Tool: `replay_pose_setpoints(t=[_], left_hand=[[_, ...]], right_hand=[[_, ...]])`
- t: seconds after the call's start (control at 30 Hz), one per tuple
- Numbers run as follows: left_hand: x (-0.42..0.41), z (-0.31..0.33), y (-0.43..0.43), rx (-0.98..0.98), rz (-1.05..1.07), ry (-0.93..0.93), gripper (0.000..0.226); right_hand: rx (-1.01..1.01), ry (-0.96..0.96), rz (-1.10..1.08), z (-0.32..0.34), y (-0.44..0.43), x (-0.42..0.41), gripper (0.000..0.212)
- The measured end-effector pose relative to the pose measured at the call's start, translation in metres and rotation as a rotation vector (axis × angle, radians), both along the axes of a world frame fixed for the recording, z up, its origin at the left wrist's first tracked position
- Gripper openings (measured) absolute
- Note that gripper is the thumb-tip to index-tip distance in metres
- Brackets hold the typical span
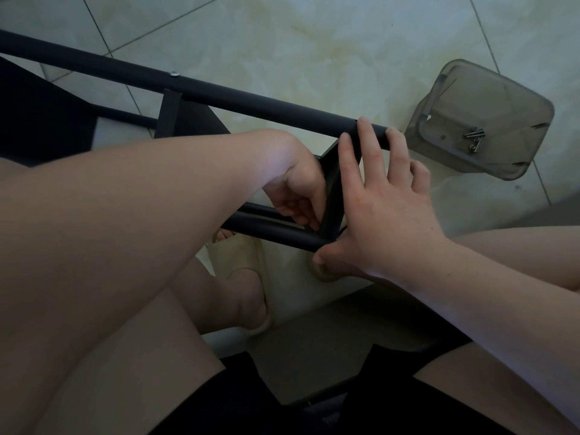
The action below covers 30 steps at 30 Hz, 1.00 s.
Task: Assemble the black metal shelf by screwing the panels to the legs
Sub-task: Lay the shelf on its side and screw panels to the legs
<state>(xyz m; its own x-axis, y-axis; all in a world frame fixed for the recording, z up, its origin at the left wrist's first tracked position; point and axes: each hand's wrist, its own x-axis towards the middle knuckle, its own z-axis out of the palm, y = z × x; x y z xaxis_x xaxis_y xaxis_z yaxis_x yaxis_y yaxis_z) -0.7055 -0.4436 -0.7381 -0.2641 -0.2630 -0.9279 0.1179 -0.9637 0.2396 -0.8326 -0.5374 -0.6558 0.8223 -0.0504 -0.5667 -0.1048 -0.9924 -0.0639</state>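
- Left hand (295, 196) is tucked in at the corner, fingers curled where the panel (332, 183) meets the lower leg (276, 233). Whether they pinch a screw, can't tell.
- Right hand (386, 208) is spread flat, fingertips over the upper leg (251, 98), thumb against the lower one.
- Looks like starting a screw; next, the holes must line up. Spare screws (474, 139) wait in the tub (502, 89), beyond the right fingertips.

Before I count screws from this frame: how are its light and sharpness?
Head view: dim light, no glare. Head view: screws in the grey tray are small but distinct. Head view: the black panel and lower leg merge in shadow by the left hand.
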Motion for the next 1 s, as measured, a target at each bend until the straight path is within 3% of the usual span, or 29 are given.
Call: replay_pose_setpoints(t=[1.0], left_hand=[[0.0002,0.0,0.0014,0.01,0.118,0.074,0.014]], right_hand=[[0.002,0.003,-0.008,-0.0002,0.0015,0.0011,0.157]])
